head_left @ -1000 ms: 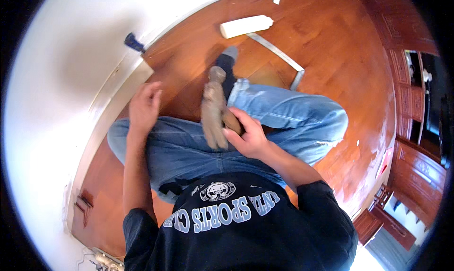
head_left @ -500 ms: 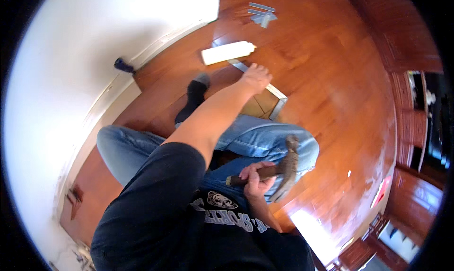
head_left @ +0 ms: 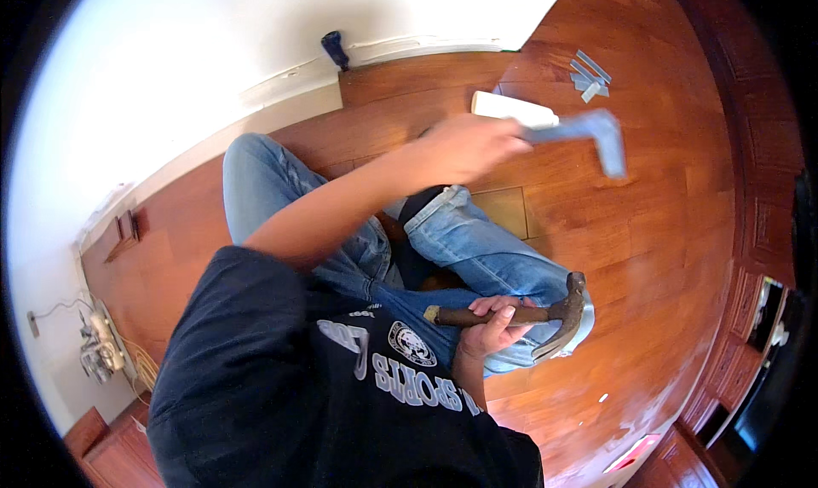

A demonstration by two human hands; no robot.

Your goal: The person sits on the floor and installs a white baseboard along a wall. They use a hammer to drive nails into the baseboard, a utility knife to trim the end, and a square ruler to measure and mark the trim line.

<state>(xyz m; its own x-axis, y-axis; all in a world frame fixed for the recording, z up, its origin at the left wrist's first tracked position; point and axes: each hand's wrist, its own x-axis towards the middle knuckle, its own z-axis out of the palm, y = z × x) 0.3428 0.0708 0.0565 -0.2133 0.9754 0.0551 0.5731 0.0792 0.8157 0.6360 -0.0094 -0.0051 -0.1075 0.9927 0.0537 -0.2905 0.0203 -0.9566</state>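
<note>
Bent grey strip [head_left: 567, 130]: off the floor, far side, in the left hand [head_left: 473, 151]. It lies right of those fingers; long leg runs roughly left-right, short leg turns back toward near. Left fingers look closed on its left end; motion blur, exact contact can't be told. Left is the nearer hand, arm crossing over to the right.

Claw hammer [head_left: 537, 315]: near side, over the right jeans leg [head_left: 494, 249], well apart from strip. Right hand [head_left: 494, 328] wraps mid-handle; handle axis left-right, head at right end, claw tip toward near. From the hammer head, strip is far and a bit right.

Counts: 1 bent strip, 1 hammer, 1 white bottle [head_left: 511, 109] on its side just behind strip (gap unclear), at least 4 short grey pieces [head_left: 590, 75] piled far right, 1 dark blue object [head_left: 335, 49] by the wall [head_left: 187, 53], far left.
</note>
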